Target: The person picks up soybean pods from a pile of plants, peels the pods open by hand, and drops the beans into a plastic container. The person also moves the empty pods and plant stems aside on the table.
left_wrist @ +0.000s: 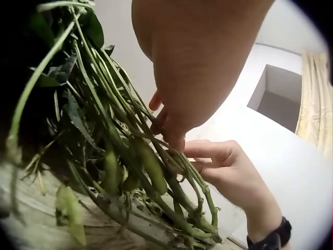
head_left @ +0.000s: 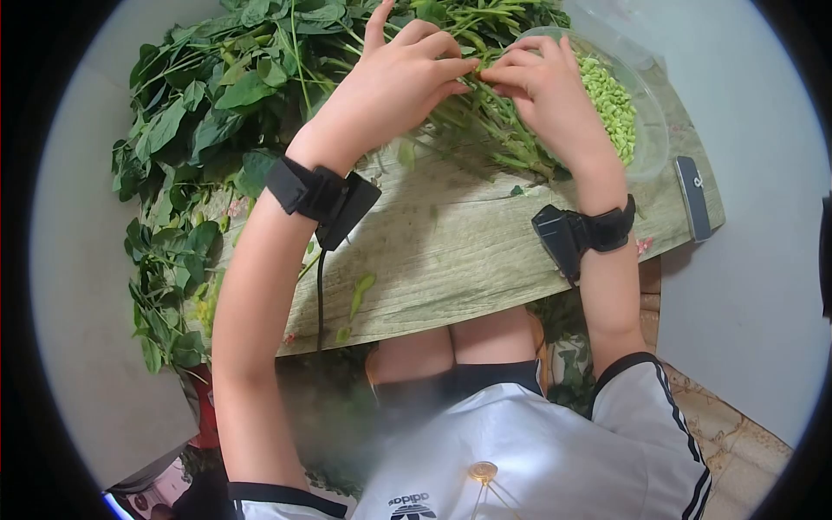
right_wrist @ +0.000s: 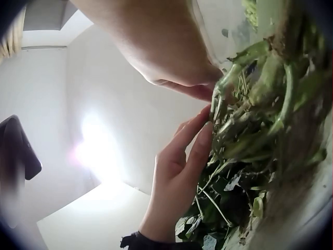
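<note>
In the head view my left hand [head_left: 394, 82] and right hand [head_left: 550, 100] meet fingertip to fingertip over a bunch of bean plants. Thumb and forefinger of each pinch at what looks like a small bean pod, mostly hidden by the fingers. Green stems [left_wrist: 125, 125] run right beneath the hands, with plump pods [left_wrist: 151, 169] hanging among them in the left wrist view. A clear plastic bowl [head_left: 656, 139] of shelled green beans [head_left: 611, 113] stands beside my right hand.
Leafy bean plants [head_left: 204, 104] heap over the back and left of the wooden-topped table [head_left: 433, 269]. Loose pods [head_left: 360, 290] lie near the front edge. A dark phone [head_left: 693, 199] lies at the right edge. White walls [head_left: 754, 217] stand close on both sides.
</note>
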A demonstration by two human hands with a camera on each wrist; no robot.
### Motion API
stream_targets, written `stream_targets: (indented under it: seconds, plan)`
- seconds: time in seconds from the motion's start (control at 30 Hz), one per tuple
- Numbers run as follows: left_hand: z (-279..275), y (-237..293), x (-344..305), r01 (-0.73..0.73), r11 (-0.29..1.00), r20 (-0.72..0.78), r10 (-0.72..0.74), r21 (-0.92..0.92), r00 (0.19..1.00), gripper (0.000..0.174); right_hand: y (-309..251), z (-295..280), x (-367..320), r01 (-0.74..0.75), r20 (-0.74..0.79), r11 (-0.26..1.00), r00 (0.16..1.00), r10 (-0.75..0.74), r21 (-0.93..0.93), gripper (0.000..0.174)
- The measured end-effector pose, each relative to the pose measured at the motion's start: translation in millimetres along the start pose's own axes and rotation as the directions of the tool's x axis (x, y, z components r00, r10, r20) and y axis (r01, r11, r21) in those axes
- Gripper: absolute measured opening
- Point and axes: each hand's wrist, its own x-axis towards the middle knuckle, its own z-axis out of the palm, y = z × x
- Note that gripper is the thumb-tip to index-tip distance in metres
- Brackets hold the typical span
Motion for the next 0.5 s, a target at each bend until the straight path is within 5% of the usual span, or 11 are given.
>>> stream_targets:
  seconds: [0.2, 0.5]
  plan:
    - [-11, -20, 14, -0.163, 0.984, 0.021, 0.165, -0.069, 0.986, 0.014, 3, -1, 0, -0.001, 0.029, 0.999, 1.0, 0.0, 0.042, 0.023]
    - [-9, -39, 16, -0.143, 0.987, -0.088, 0.137, -0.067, 0.987, 0.013, 5, -9, 6, -0.121, -0.185, 0.992, 0.974, 0.127, 0.043, 0.013]
